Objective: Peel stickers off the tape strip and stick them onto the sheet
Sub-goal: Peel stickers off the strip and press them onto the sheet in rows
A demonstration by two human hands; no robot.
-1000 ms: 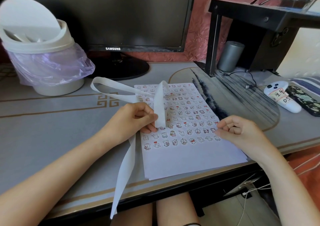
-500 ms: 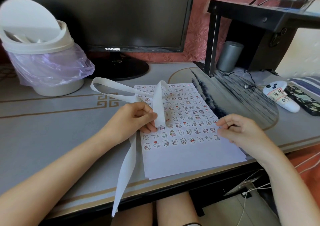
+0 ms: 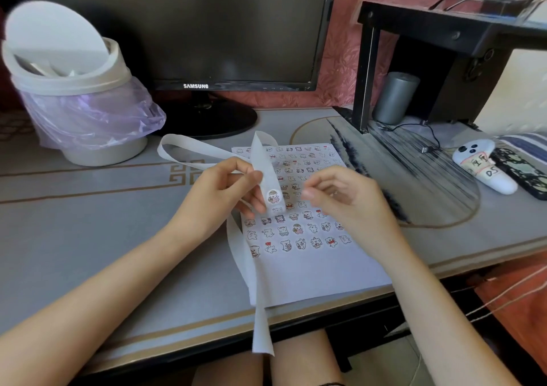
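A white sheet (image 3: 313, 270) lies on the desk, its upper part covered with rows of small cartoon stickers. A long white tape strip (image 3: 260, 320) loops over the desk behind the sheet and hangs off the front edge. My left hand (image 3: 225, 190) pinches the strip above the sheet, and one round sticker (image 3: 273, 196) shows on the held part. My right hand (image 3: 340, 199) hovers just right of that sticker with its fingers curled, thumb and forefinger close together, holding nothing that I can see.
A lidded bin (image 3: 74, 89) with a purple bag stands at the back left. A black monitor (image 3: 207, 30) is behind the sheet. A black stand (image 3: 429, 60), a grey cylinder (image 3: 395, 97), a white controller (image 3: 485, 169) and a phone (image 3: 527, 172) are at the right.
My left hand lifted the strip and turned it so a sticker faces up. My right hand moved left from the sheet's right edge up to the strip.
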